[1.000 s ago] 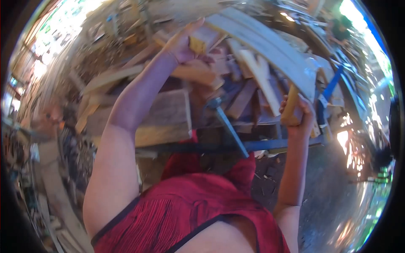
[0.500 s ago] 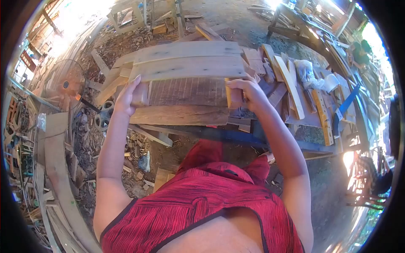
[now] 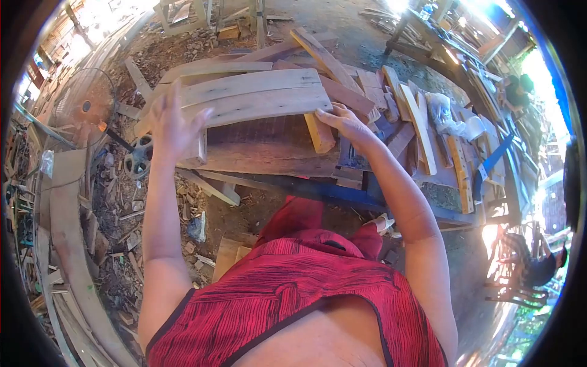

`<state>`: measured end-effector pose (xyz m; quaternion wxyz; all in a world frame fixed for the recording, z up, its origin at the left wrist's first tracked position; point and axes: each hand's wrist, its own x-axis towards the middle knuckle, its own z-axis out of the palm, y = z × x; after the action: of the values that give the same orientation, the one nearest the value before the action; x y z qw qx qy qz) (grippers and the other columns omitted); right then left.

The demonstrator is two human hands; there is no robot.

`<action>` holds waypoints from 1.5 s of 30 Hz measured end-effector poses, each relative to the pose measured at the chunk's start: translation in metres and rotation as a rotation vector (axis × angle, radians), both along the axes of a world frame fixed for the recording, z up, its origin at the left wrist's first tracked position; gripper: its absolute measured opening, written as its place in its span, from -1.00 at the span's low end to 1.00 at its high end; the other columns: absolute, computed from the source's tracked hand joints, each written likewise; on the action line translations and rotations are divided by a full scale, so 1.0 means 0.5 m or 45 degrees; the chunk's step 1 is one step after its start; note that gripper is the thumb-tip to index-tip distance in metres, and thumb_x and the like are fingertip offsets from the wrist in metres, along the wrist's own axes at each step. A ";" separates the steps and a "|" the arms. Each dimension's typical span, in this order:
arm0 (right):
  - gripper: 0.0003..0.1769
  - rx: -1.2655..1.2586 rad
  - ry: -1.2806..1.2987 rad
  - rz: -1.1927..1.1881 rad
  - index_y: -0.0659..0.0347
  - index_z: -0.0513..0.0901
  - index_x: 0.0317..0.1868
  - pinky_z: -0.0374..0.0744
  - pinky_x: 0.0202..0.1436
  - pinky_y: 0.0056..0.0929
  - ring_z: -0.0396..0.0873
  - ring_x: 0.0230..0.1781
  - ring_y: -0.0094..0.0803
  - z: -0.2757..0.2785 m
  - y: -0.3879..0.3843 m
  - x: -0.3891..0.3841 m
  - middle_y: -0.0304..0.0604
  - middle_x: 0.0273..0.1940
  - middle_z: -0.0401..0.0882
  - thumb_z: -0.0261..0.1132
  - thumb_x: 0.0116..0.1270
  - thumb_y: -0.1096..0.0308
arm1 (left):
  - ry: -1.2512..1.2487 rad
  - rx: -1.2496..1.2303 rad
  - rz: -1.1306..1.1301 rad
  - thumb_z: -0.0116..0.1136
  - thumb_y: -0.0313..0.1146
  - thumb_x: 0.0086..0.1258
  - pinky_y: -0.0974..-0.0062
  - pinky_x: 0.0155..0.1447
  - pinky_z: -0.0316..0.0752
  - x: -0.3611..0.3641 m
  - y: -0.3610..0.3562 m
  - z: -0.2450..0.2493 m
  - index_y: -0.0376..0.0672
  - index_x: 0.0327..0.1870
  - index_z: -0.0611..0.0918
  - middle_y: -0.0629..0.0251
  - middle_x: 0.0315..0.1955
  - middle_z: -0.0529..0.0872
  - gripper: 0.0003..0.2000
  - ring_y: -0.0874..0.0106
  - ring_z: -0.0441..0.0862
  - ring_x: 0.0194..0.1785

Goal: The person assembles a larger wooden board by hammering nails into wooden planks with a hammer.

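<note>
In the head view, the slatted wooden panel [image 3: 257, 98] of two greyish boards is between 11 and 12 o'clock from the picture centre, with its long side running roughly from 9 to 3 o'clock. The right hand [image 3: 350, 126], between 1 and 2 o'clock, is gripping the near right corner of this panel, with the thumb at the edge. Just beside this thumb, at 1 o'clock, a yellowish wooden block [image 3: 321, 134] stands under the right end, tilted. The left hand [image 3: 170, 127], at 10 o'clock, is blurred; its fingers are spread open over the left end of the panel, and I cannot tell if they touch it. Below this hand, also at 10 o'clock, a pale block [image 3: 199, 151] is at the left end. Behind the panel, a brown board [image 3: 269, 142] shows between the two blocks. Around are more things: a clear plastic bag [image 3: 441, 114] at 2 o'clock among loose wood pieces, a blue handsaw [image 3: 496, 155] close to 3 o'clock, and a round fan [image 3: 92, 101] near 10 o'clock, well apart from the panel
</note>
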<state>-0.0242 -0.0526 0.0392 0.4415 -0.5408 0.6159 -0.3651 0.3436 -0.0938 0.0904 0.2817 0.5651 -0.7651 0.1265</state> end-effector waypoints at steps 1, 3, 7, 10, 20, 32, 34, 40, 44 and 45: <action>-0.19 -0.008 -0.033 -0.032 0.38 0.41 0.30 0.23 0.38 -0.38 0.31 0.32 -0.30 0.021 0.010 -0.001 -0.03 0.26 0.40 0.36 0.24 -0.06 | 0.046 0.171 -0.168 0.18 0.15 0.29 0.16 0.40 0.21 -0.041 0.003 0.036 -0.18 0.35 0.36 -0.09 0.26 0.44 -0.27 0.09 0.28 0.40; -0.22 -0.015 -0.062 -0.057 0.38 0.41 0.31 0.25 0.36 -0.40 0.33 0.29 -0.33 0.030 0.020 -0.013 -0.04 0.23 0.43 0.34 0.27 -0.04 | 0.053 0.408 -0.504 0.15 0.13 0.32 0.21 0.46 0.15 -0.122 -0.021 0.070 -0.12 0.40 0.33 -0.04 0.31 0.40 -0.28 0.10 0.24 0.44; -0.36 -0.165 0.156 -0.080 0.34 0.47 0.27 0.45 0.19 -0.38 0.52 0.10 -0.32 0.036 0.092 -0.102 0.02 0.07 0.58 0.31 0.29 0.11 | -0.094 0.520 -0.731 0.01 0.22 0.37 0.18 0.48 0.14 -0.249 -0.113 0.053 -0.10 0.43 0.29 -0.03 0.31 0.39 -0.26 0.05 0.24 0.43; -0.47 0.060 0.597 -0.024 0.26 0.53 0.21 0.56 0.06 -0.31 0.65 -0.07 -0.16 0.042 0.207 -0.160 0.12 -0.01 0.63 0.31 0.21 0.30 | -0.248 0.594 -0.769 -0.11 0.33 0.36 0.15 0.47 0.15 -0.320 -0.173 0.023 -0.08 0.45 0.26 -0.03 0.31 0.40 -0.21 0.04 0.24 0.42; -0.09 -0.190 1.464 0.482 -0.21 0.29 0.41 0.39 0.27 -0.05 0.40 0.26 -0.03 -0.077 0.406 -0.207 -0.01 0.37 0.27 0.37 -0.02 0.42 | -0.336 0.679 -0.393 -0.23 0.58 0.16 -0.04 0.44 0.02 -0.389 -0.188 -0.043 0.13 0.49 0.22 0.05 0.36 0.34 -0.06 0.02 0.22 0.44; -0.53 -0.836 1.085 0.478 0.11 0.55 0.01 0.51 0.09 -0.13 0.50 0.13 -0.03 -0.067 0.349 -0.144 0.01 0.23 0.41 0.42 0.02 0.38 | -0.271 0.656 -0.367 -0.18 0.52 0.22 -0.08 0.47 -0.04 -0.385 -0.155 -0.033 0.10 0.47 0.24 0.02 0.37 0.31 -0.11 0.05 0.15 0.48; -0.72 -0.929 0.753 0.160 0.22 0.56 -0.17 0.56 -0.01 -0.23 0.58 0.01 0.00 -0.034 0.310 -0.122 0.03 0.05 0.56 0.40 0.09 0.40 | -0.271 0.651 -0.360 -0.18 0.50 0.23 -0.08 0.47 -0.04 -0.387 -0.155 -0.028 0.11 0.47 0.24 0.03 0.37 0.31 -0.12 0.04 0.15 0.48; -0.75 -0.439 0.423 -0.383 0.20 0.61 -0.45 0.47 -0.36 -0.44 0.53 -0.43 -0.52 0.104 0.137 -0.155 -0.28 -0.53 0.56 0.42 0.20 0.22 | -0.318 0.634 -0.329 -0.18 0.45 0.28 -0.07 0.46 -0.01 -0.386 -0.163 -0.035 0.11 0.49 0.21 0.05 0.37 0.31 -0.16 0.06 0.17 0.47; -0.72 -0.239 0.487 -0.206 0.13 0.57 -0.54 0.47 -0.46 -0.59 0.55 -0.54 -0.55 0.310 0.073 -0.097 -0.21 -0.51 0.64 0.32 0.28 0.19 | -0.326 0.707 -0.335 -0.18 0.46 0.27 -0.06 0.44 0.02 -0.390 -0.162 -0.025 0.05 0.47 0.24 0.03 0.37 0.31 -0.15 0.09 0.17 0.47; -0.72 -0.225 0.499 -0.197 0.13 0.57 -0.54 0.47 -0.46 -0.59 0.55 -0.54 -0.55 0.339 0.056 -0.077 -0.21 -0.51 0.64 0.32 0.28 0.19 | -0.358 0.739 -0.347 -0.17 0.46 0.26 -0.06 0.43 0.03 -0.389 -0.164 -0.022 0.03 0.46 0.25 0.03 0.36 0.31 -0.14 0.09 0.18 0.46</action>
<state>-0.0629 -0.0246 0.2087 0.2349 -0.5891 0.6953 -0.3383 0.1490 -0.1760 0.0793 0.0154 0.4913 -0.8689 -0.0583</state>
